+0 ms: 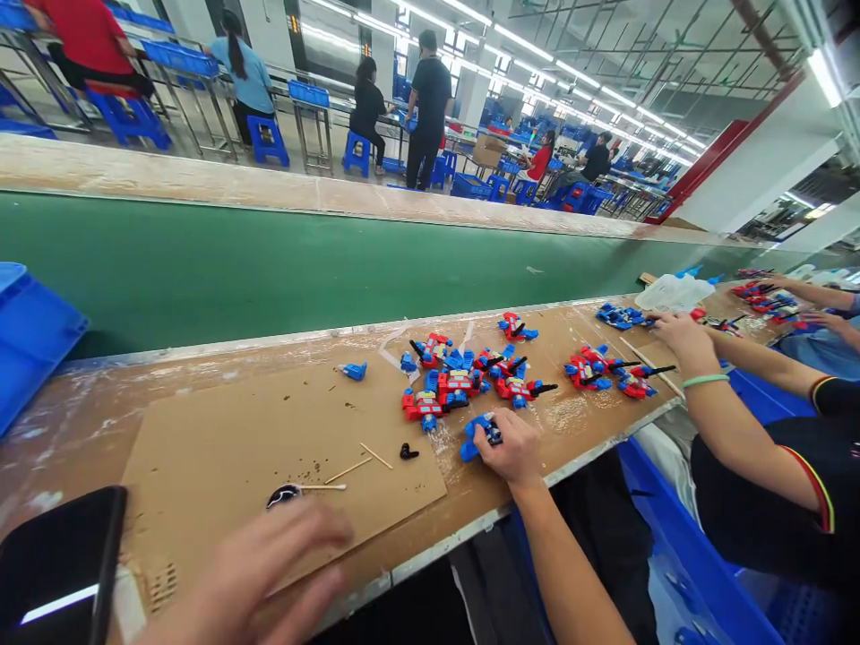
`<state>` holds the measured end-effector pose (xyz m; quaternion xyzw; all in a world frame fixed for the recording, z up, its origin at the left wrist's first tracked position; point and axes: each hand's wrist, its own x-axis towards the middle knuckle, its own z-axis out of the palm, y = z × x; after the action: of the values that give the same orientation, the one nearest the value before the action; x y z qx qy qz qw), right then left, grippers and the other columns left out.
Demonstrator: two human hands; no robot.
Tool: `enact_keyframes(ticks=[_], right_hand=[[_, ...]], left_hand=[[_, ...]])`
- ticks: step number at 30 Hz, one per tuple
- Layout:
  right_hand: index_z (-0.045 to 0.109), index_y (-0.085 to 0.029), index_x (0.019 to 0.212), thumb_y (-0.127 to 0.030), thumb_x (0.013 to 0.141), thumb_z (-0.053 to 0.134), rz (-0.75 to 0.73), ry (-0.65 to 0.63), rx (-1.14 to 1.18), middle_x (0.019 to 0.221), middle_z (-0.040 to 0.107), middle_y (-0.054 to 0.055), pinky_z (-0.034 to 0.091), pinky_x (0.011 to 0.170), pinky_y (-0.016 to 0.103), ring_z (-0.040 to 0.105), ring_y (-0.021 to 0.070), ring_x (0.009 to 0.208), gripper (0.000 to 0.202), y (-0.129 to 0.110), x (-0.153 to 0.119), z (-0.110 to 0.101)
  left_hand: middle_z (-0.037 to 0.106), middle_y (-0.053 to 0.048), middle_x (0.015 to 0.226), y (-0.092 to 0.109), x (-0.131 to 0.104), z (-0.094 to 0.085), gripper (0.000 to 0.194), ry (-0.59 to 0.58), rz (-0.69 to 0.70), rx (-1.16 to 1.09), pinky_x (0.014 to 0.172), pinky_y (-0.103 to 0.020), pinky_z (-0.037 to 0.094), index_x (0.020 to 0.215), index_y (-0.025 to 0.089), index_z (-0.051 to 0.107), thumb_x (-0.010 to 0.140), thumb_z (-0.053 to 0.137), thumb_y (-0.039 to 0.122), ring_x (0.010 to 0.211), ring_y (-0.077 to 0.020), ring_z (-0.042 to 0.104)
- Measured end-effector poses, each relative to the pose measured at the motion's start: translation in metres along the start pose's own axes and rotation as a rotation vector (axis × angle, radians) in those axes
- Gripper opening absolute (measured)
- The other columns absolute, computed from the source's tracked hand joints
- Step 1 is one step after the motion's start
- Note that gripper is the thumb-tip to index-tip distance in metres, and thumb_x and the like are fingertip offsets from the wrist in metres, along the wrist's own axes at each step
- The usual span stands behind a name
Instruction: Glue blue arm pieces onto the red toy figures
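Note:
My right hand is closed around a blue toy part at the table's front edge. My left hand, blurred, is over the near part of the cardboard sheet, fingers apart and nothing seen in them. Just beyond its fingers lie a cotton swab and a small round dish of dark stuff. Two thin sticks and a small black piece rest on the cardboard. Red and blue toy figures are grouped beyond my right hand. A loose blue piece lies near the cardboard's far edge.
A black phone lies at the near left, with a blue bin behind it. On the right, a co-worker's hands are near more toy parts. A green belt runs behind the table. Blue crates stand below at right.

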<state>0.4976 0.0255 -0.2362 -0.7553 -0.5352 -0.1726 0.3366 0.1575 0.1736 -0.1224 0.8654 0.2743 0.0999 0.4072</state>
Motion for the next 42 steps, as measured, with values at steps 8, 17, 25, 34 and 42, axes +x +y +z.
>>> enact_keyframes(ticks=[8,17,25,34,42], right_hand=[[0.070,-0.020,0.087,-0.030,0.085,0.069,0.031,-0.052,0.126,0.102,0.070,0.003,0.036,0.095,0.039,0.051,0.0236,0.102,0.010,0.014,0.000,-0.010],[0.061,-0.014,0.102,-0.043,0.096,0.055,0.422,0.174,0.750,0.098,0.068,0.008,0.050,0.082,0.030,0.063,0.0160,0.088,0.029,0.033,-0.003,0.000],[0.052,-0.016,0.099,-0.052,0.080,0.063,0.693,0.302,1.236,0.093,0.066,0.007,0.053,0.074,0.029,0.067,0.0169,0.079,0.042,0.035,0.011,0.009],[0.066,-0.017,0.105,-0.045,0.070,0.079,0.713,0.373,1.327,0.096,0.068,0.007,0.053,0.070,0.027,0.068,0.0164,0.082,0.047,0.032,0.022,-0.005],[0.076,-0.022,0.109,-0.029,0.077,0.082,0.504,0.234,1.146,0.108,0.065,0.007,0.056,0.073,0.023,0.066,0.0124,0.085,0.033,-0.036,0.026,-0.030]], left_hand=[[0.064,-0.024,0.118,0.037,0.186,0.042,0.052,-0.263,-0.082,0.594,0.093,-0.051,0.045,0.112,0.007,0.063,0.096,0.038,0.049,0.113,-0.0418,0.059],[0.052,-0.007,0.063,0.018,0.212,0.075,0.051,-0.236,-0.334,0.347,0.060,-0.029,0.032,0.060,0.014,0.047,0.075,0.072,0.055,0.066,-0.0182,0.051],[0.055,-0.004,0.070,0.022,0.212,0.067,0.032,-0.110,-0.343,-0.063,0.056,-0.021,0.040,0.078,0.010,0.054,0.082,0.064,0.041,0.060,-0.0090,0.049],[0.053,-0.002,0.073,0.028,0.117,-0.028,0.062,0.155,-0.144,-0.268,0.052,-0.019,0.036,0.098,0.014,0.061,0.078,0.067,0.072,0.060,-0.0085,0.044],[0.067,-0.004,0.102,0.005,-0.071,-0.040,0.069,0.762,-0.468,-1.048,0.053,-0.028,0.057,0.096,0.022,0.049,0.059,0.086,0.068,0.074,-0.0215,0.069]])
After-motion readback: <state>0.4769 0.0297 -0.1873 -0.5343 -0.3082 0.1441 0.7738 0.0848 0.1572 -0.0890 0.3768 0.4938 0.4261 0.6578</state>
